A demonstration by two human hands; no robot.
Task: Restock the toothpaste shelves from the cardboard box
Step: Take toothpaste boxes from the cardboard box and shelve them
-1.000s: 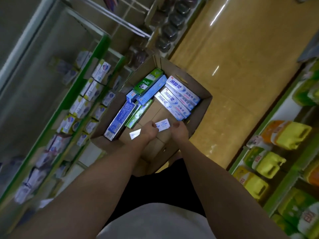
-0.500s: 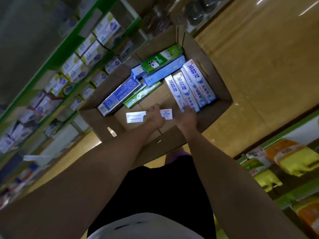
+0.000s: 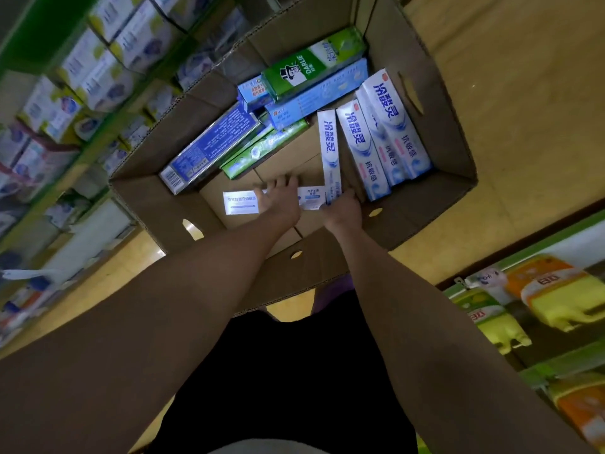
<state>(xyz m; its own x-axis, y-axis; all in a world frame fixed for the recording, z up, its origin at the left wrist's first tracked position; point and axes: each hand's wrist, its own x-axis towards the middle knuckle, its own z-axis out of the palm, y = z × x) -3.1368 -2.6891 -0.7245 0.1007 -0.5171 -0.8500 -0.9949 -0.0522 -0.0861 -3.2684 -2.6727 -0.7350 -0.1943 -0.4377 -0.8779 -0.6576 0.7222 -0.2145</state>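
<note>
1. Head view: both my arms reach into the cardboard box [image 3: 435, 132]; a second ago the hands were bunched together, now my left hand [image 3: 282, 200] is spread flat on the box floor, fingers splayed over a small white carton [image 3: 240, 202] just to its left
2. My right hand [image 3: 343, 208] has moved onto the near end of the narrow white toothpaste box [image 3: 330, 149]; fingers curl at it, but whether they clamp it I cannot tell
3. I judge picking has begun; the shelves [image 3: 98, 70], far left of my left hand, await stock
</note>
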